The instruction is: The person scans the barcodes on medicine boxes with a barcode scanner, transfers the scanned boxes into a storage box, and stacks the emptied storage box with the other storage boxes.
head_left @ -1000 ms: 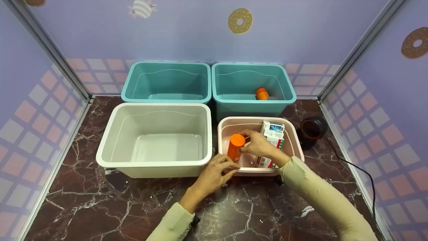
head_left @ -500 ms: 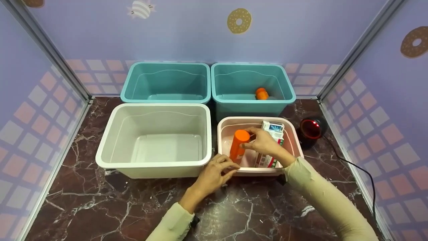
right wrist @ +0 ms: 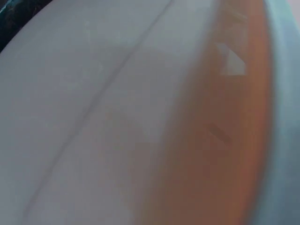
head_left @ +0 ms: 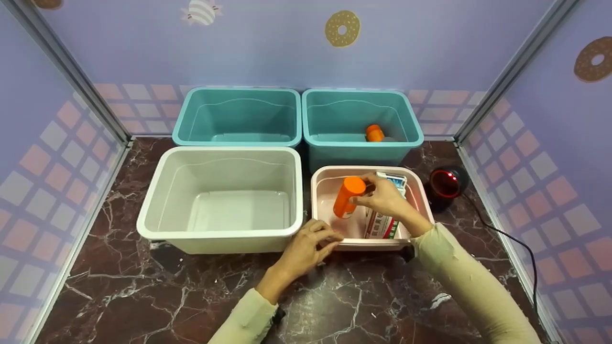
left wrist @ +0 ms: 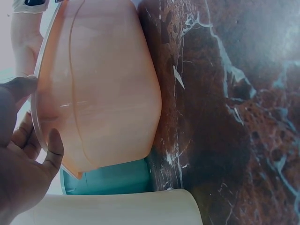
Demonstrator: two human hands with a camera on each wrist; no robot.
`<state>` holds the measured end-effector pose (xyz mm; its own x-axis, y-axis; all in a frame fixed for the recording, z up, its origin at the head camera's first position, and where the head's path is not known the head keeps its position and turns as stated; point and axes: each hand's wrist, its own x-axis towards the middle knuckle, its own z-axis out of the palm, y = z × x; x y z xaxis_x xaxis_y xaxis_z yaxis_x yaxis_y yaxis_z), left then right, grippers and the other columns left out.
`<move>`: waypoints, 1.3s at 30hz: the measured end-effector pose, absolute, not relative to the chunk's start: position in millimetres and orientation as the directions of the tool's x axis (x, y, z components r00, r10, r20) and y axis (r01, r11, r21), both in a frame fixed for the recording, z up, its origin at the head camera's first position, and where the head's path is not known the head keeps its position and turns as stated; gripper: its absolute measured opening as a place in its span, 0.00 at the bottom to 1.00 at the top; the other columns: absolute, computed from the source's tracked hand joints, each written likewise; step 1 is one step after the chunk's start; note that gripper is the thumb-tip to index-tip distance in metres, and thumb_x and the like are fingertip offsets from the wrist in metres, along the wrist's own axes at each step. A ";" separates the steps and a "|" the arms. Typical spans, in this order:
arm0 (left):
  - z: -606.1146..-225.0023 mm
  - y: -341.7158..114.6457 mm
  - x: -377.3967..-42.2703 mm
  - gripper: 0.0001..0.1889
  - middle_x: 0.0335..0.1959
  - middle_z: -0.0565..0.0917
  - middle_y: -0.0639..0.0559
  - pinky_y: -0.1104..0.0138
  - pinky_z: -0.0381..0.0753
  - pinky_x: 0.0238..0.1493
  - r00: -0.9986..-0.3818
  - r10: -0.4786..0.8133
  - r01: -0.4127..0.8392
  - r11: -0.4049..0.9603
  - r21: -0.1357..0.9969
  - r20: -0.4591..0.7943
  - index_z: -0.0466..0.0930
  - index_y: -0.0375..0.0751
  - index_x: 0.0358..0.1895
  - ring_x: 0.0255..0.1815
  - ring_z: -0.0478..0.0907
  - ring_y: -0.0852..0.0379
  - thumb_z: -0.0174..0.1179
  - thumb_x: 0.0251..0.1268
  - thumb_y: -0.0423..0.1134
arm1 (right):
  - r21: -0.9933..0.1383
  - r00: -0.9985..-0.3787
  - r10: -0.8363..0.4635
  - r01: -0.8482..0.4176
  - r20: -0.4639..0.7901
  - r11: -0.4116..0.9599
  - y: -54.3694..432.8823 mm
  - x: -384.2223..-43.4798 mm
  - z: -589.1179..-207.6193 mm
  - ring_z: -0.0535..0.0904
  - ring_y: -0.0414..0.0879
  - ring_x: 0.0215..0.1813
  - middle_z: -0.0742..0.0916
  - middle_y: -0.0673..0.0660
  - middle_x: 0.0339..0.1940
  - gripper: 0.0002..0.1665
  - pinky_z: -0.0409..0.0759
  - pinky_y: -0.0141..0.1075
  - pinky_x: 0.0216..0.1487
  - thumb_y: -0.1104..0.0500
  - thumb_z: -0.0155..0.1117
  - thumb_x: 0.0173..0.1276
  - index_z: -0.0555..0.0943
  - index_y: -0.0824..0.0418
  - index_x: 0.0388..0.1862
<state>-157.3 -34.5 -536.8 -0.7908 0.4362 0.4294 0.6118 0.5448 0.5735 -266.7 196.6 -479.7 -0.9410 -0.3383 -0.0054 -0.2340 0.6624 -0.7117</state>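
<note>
My right hand [head_left: 385,197] pinches an orange pill bottle [head_left: 345,203] near its top, inside the pink bin [head_left: 321,184]. The bottle leans slightly and hangs above the left part of the bin's floor. Beside it, on the right, lie several white medicine boxes [head_left: 381,224] with red and green print, partly covered by the hand. My left hand [head_left: 306,246] holds the bin's front left corner, fingers over the rim; in the left wrist view its fingertips [left wrist: 55,143] lie along the outer wall. The right wrist view shows only a blurred bin wall [right wrist: 93,117] close up, without hand or bottle.
A larger white bin [head_left: 220,234] stands left of the pink one. Behind are two teal bins [head_left: 236,143]; the right one has an orange bottle [head_left: 375,134] in it. A dark round device [head_left: 447,186] with a cable [head_left: 507,236] sits at the right. Walls enclose the table.
My right hand has lifted the orange bottle up and away from the bin's front left corner, toward the back and right. The left hand has stayed on the rim.
</note>
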 end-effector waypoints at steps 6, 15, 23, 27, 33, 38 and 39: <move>-538.1 -35.1 -157.0 0.07 0.40 0.83 0.56 0.65 0.78 0.53 -0.794 0.434 0.608 0.532 0.590 0.426 0.88 0.51 0.45 0.48 0.76 0.57 0.66 0.65 0.41 | -0.718 -0.952 -0.306 -0.219 0.009 0.661 206.7 -265.9 -472.2 0.83 0.56 0.49 0.87 0.62 0.49 0.31 0.80 0.42 0.51 0.53 0.75 0.57 0.79 0.63 0.58; -537.0 -34.6 -156.5 0.07 0.39 0.82 0.57 0.67 0.79 0.54 -0.801 0.428 0.597 0.534 0.598 0.418 0.88 0.52 0.45 0.48 0.76 0.58 0.66 0.65 0.41 | -0.747 -0.964 -0.258 -0.218 0.065 0.628 222.0 -264.5 -464.1 0.85 0.55 0.47 0.88 0.60 0.48 0.31 0.80 0.34 0.46 0.54 0.77 0.56 0.80 0.62 0.57; -538.7 -34.3 -157.7 0.07 0.39 0.82 0.56 0.67 0.78 0.52 -0.787 0.426 0.617 0.505 0.604 0.447 0.88 0.50 0.44 0.47 0.76 0.57 0.66 0.65 0.40 | -0.771 -0.980 -0.189 -0.172 0.069 0.614 232.2 -262.4 -458.0 0.83 0.54 0.49 0.86 0.60 0.51 0.31 0.78 0.29 0.44 0.51 0.77 0.57 0.80 0.60 0.58; -539.0 -34.1 -158.1 0.07 0.39 0.82 0.56 0.67 0.78 0.53 -0.780 0.423 0.626 0.507 0.593 0.462 0.88 0.50 0.43 0.48 0.76 0.57 0.67 0.64 0.39 | -0.778 -0.983 -0.169 -0.160 0.071 0.608 238.4 -260.7 -452.4 0.83 0.54 0.49 0.86 0.60 0.52 0.31 0.78 0.30 0.45 0.51 0.76 0.59 0.80 0.61 0.59; -537.5 -34.3 -157.3 0.07 0.39 0.82 0.56 0.67 0.79 0.53 -0.793 0.422 0.609 0.512 0.606 0.440 0.88 0.51 0.44 0.48 0.76 0.57 0.67 0.64 0.40 | -0.775 -0.989 -0.122 -0.142 0.085 0.616 248.3 -258.1 -446.8 0.82 0.52 0.48 0.86 0.61 0.53 0.33 0.78 0.27 0.42 0.48 0.75 0.60 0.78 0.61 0.61; -537.2 -34.1 -157.1 0.07 0.40 0.83 0.56 0.67 0.78 0.54 -0.803 0.423 0.594 0.516 0.617 0.420 0.88 0.50 0.44 0.48 0.75 0.57 0.66 0.65 0.40 | -0.785 -0.993 -0.081 -0.113 0.080 0.609 257.1 -257.3 -443.9 0.81 0.48 0.48 0.85 0.62 0.54 0.35 0.78 0.26 0.45 0.46 0.74 0.61 0.77 0.62 0.62; -537.5 -34.1 -157.4 0.07 0.40 0.83 0.56 0.67 0.78 0.54 -0.802 0.422 0.596 0.516 0.616 0.423 0.88 0.50 0.44 0.48 0.76 0.57 0.66 0.65 0.40 | -0.786 -0.994 -0.077 -0.110 0.080 0.608 258.9 -257.1 -442.8 0.81 0.47 0.48 0.85 0.62 0.54 0.35 0.77 0.26 0.45 0.46 0.74 0.61 0.77 0.62 0.62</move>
